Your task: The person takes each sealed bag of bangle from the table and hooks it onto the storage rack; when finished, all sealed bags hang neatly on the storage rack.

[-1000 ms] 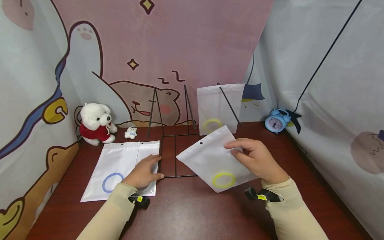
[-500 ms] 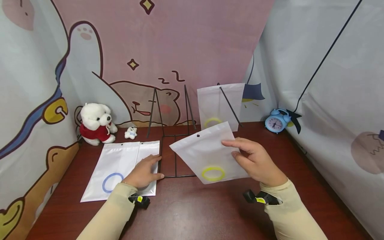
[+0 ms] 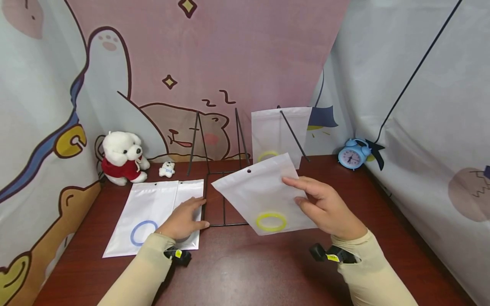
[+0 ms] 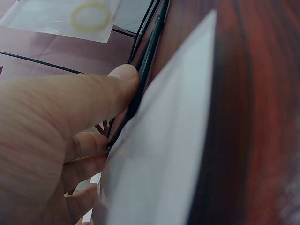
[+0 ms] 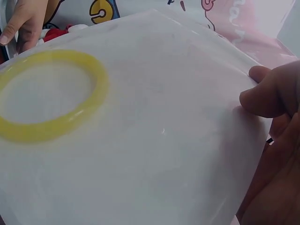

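Note:
My right hand [image 3: 325, 206] pinches the right edge of a white translucent pouch [image 3: 264, 191] between thumb and fingers, above the wire rack's base. A yellow ring [image 3: 271, 222] shows inside the pouch, which tilts with its punched hole at upper left. The right wrist view has the thumb [image 5: 262, 101] on the pouch's near face. My left hand [image 3: 183, 219] rests at the left side of the black wire rack [image 3: 224, 199], thumb and fingertips touching its base bar. Under that hand lie white pouches [image 3: 157, 199], one with a blue ring [image 3: 143, 233].
Another pouch [image 3: 281, 131] with a yellow ring hangs from the rack's right prong [image 3: 294, 136]. Other slanted prongs rise at the rack's left and middle. A plush dog [image 3: 120, 157] and a small dog figure [image 3: 166, 169] stand back left, a blue alarm clock [image 3: 352, 155] back right.
My right hand has carried its pouch a little left and up, then nearly settled, with the pouch now further over the rack. The left hand has stayed in place.

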Demonstrator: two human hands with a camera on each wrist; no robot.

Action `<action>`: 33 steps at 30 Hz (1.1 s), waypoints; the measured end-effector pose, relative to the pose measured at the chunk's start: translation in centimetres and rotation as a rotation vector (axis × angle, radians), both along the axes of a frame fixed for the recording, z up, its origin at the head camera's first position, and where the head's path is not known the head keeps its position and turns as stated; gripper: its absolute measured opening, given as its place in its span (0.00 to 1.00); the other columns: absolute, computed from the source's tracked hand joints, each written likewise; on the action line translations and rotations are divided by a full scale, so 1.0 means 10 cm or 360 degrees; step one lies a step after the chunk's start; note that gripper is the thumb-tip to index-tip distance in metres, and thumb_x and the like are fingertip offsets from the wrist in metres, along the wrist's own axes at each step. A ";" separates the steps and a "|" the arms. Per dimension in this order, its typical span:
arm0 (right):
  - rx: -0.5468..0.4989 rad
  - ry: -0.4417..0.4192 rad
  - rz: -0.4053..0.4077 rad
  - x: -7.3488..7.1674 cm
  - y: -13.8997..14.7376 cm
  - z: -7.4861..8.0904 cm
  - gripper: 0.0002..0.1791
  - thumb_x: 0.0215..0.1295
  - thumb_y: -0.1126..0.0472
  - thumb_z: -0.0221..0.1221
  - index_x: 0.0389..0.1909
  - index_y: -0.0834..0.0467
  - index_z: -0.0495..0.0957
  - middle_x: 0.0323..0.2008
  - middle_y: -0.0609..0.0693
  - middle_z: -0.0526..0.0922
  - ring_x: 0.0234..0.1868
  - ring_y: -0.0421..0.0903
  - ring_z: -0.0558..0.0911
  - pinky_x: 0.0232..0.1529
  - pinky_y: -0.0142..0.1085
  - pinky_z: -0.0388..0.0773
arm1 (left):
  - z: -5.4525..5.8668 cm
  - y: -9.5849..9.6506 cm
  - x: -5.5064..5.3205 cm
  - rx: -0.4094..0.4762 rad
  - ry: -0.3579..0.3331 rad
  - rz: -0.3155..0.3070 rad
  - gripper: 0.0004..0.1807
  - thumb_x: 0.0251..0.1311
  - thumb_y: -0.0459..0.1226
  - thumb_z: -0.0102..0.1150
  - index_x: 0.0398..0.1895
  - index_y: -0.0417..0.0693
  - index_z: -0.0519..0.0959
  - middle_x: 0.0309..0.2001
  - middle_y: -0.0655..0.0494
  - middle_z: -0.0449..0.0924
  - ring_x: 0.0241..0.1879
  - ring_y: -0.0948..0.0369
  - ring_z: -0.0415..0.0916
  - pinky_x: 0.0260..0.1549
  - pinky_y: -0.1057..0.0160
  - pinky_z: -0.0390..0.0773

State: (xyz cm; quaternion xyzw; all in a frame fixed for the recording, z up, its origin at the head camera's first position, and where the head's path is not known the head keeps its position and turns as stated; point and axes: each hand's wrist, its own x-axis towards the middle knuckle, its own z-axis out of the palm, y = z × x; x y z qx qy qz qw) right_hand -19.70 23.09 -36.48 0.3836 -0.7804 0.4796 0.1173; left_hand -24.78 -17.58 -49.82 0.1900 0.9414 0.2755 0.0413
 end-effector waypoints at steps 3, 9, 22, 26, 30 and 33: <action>-0.0003 0.0001 0.0006 0.01 0.00 0.00 0.36 0.62 0.85 0.57 0.72 0.63 0.75 0.69 0.46 0.79 0.63 0.39 0.81 0.56 0.29 0.83 | 0.01 0.00 0.00 0.0002 -0.0005 0.0002 0.42 0.64 0.46 0.72 0.76 0.36 0.69 0.77 0.39 0.66 0.80 0.35 0.55 0.77 0.34 0.57; 0.0002 -0.0013 0.0029 0.02 -0.01 -0.01 0.39 0.62 0.85 0.55 0.76 0.64 0.70 0.75 0.44 0.74 0.69 0.38 0.76 0.54 0.26 0.80 | 0.02 0.01 0.01 0.0009 -0.0020 0.0011 0.42 0.64 0.45 0.72 0.76 0.37 0.69 0.78 0.39 0.66 0.80 0.35 0.55 0.77 0.34 0.58; 0.0059 -0.0033 0.0021 -0.02 -0.04 -0.02 0.44 0.60 0.86 0.55 0.79 0.59 0.66 0.76 0.50 0.72 0.69 0.38 0.76 0.60 0.27 0.80 | 0.02 0.00 0.01 0.0009 -0.0016 0.0007 0.42 0.64 0.46 0.72 0.76 0.37 0.69 0.78 0.39 0.66 0.80 0.35 0.55 0.77 0.33 0.58; 0.0087 -0.0016 -0.0022 -0.04 -0.06 -0.04 0.44 0.61 0.85 0.57 0.79 0.58 0.67 0.75 0.55 0.73 0.67 0.38 0.77 0.58 0.28 0.82 | 0.02 0.00 0.01 0.0008 -0.0016 0.0006 0.42 0.64 0.46 0.72 0.76 0.37 0.69 0.78 0.39 0.66 0.80 0.35 0.55 0.76 0.33 0.58; 0.0090 -0.0008 -0.0080 -0.04 -0.08 -0.05 0.43 0.62 0.84 0.58 0.78 0.57 0.69 0.72 0.57 0.75 0.62 0.39 0.80 0.51 0.31 0.86 | 0.02 0.00 0.01 0.0006 -0.0011 0.0001 0.41 0.64 0.46 0.72 0.76 0.37 0.69 0.78 0.39 0.66 0.79 0.35 0.56 0.76 0.33 0.58; 0.0098 0.0010 -0.0111 -0.04 -0.09 -0.05 0.40 0.62 0.83 0.59 0.75 0.56 0.73 0.69 0.55 0.78 0.57 0.40 0.82 0.46 0.31 0.87 | 0.01 0.00 0.01 0.0002 -0.0014 0.0002 0.41 0.64 0.46 0.72 0.76 0.37 0.69 0.78 0.39 0.66 0.79 0.35 0.56 0.76 0.33 0.58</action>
